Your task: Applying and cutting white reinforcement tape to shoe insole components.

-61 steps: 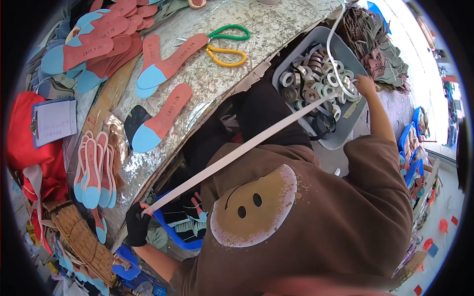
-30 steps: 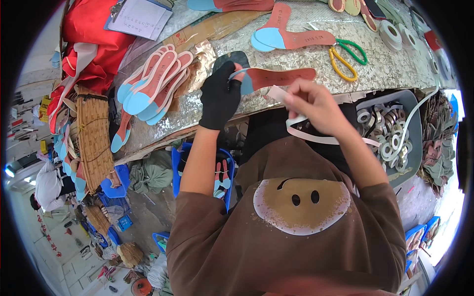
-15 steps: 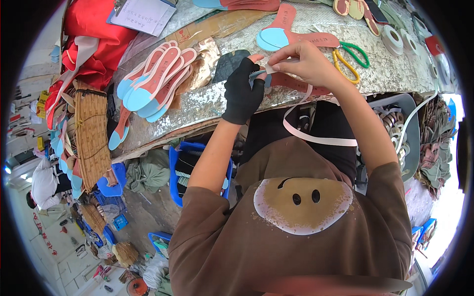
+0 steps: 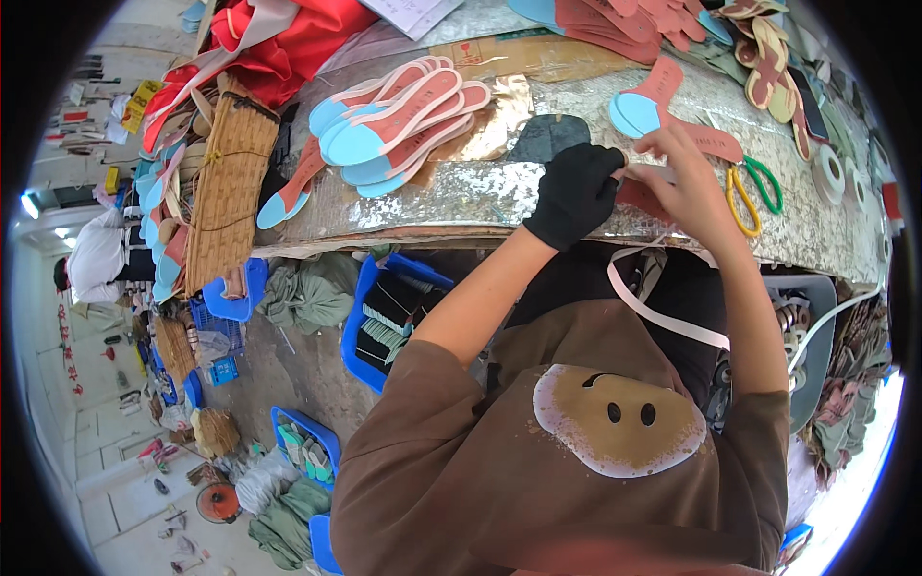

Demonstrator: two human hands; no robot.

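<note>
My left hand [image 4: 576,190], in a black glove, and my bare right hand [image 4: 680,182] meet over the edge of the foil-covered table [image 4: 451,197]. Together they pinch a red shoe insole [image 4: 642,197] and the end of a pale pink strip [image 4: 663,317], which loops down over my lap toward the grey bin [image 4: 814,336]. A dark insole-shaped piece [image 4: 547,136] lies just beyond the glove. A red insole with a blue heel [image 4: 663,108] sits past my right hand.
Stacked pink-edged insoles [image 4: 403,120] lie left of my hands. Yellow and green scissors [image 4: 749,187] rest to the right. A wicker bundle [image 4: 226,197], red cloth [image 4: 288,43], blue crates [image 4: 384,307] and tape rolls [image 4: 828,173] crowd around. A person [image 4: 96,264] stands far left.
Two seconds ago my arms were spread wide, stretching the strip from the bin. Both hands have since come together at the table edge on the insole, and my view has shifted.
</note>
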